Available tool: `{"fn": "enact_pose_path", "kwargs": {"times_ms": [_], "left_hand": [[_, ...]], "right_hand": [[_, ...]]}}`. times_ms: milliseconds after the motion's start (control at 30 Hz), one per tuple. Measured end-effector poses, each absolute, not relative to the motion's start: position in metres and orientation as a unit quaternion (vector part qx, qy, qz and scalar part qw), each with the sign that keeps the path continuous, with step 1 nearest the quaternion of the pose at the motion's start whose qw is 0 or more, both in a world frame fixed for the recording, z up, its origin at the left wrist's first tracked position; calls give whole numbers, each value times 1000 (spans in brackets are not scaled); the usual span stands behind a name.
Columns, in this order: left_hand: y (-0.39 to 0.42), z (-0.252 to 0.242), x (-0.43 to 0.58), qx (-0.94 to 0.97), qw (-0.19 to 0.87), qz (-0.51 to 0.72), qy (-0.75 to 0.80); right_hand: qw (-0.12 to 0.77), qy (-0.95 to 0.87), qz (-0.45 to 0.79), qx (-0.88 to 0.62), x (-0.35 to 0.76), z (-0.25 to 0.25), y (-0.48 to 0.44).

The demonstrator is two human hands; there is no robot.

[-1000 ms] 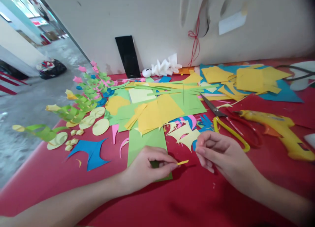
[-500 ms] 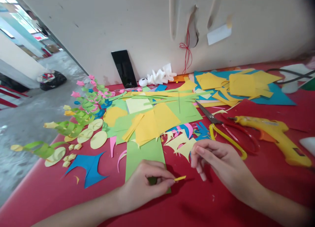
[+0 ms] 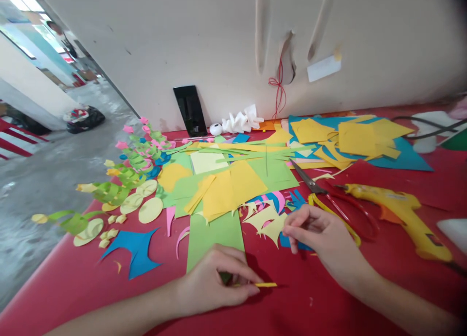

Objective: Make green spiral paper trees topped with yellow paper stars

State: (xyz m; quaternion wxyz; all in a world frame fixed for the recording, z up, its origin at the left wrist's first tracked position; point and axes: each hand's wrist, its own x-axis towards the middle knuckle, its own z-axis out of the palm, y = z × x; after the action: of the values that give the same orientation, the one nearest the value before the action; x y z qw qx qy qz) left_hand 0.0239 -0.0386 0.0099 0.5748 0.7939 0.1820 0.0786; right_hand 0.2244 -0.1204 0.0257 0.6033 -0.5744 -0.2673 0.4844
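Note:
A thin yellow paper strip (image 3: 268, 285) is pinched between the thumb and fingers of my left hand (image 3: 222, 280), low over the red tabletop. Its free end points right. My right hand (image 3: 317, 231) hovers to the right of it, thumb and forefinger drawn together and the other fingers curled; whatever may be between the tips is too small to make out. Close to its fingertips lie pale yellow paper offcuts (image 3: 270, 224). Beneath and behind my left hand runs a green paper sheet (image 3: 215, 234).
Scissors (image 3: 317, 187) and a yellow glue gun (image 3: 397, 209) lie right. Yellow sheets (image 3: 233, 185) overlap mid-table. Curled paper flowers (image 3: 109, 192) and pale discs (image 3: 150, 210) line the left edge, near a blue offcut (image 3: 133, 251). A phone (image 3: 190, 111) leans against the back panel.
My left hand has shifted slightly lower with the yellow strip, which now lies more level. The right hand has drawn its thumb and forefinger closer together. The camera view has tilted a little.

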Motion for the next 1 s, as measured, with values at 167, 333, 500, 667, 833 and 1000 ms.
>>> {"fn": "enact_pose_path", "kwargs": {"times_ms": [167,333,500,667,833,1000], "left_hand": [[-37,9,22,790,596,82,114],[-38,12,21,814,557,119,116],[-42,19,22,815,519,177,186],[-43,20,24,806,517,187,217],[-38,9,23,800,529,178,220],[-39,10,23,790,542,171,229]], "right_hand": [[612,-266,436,-604,240,29,-116],[647,-285,379,-597,263,43,-114],[648,-316,360,-593,275,65,-118],[607,-369,368,-600,275,71,-119],[544,-450,334,-625,270,65,-115],[463,-512,230,-686,270,60,-115]]}}
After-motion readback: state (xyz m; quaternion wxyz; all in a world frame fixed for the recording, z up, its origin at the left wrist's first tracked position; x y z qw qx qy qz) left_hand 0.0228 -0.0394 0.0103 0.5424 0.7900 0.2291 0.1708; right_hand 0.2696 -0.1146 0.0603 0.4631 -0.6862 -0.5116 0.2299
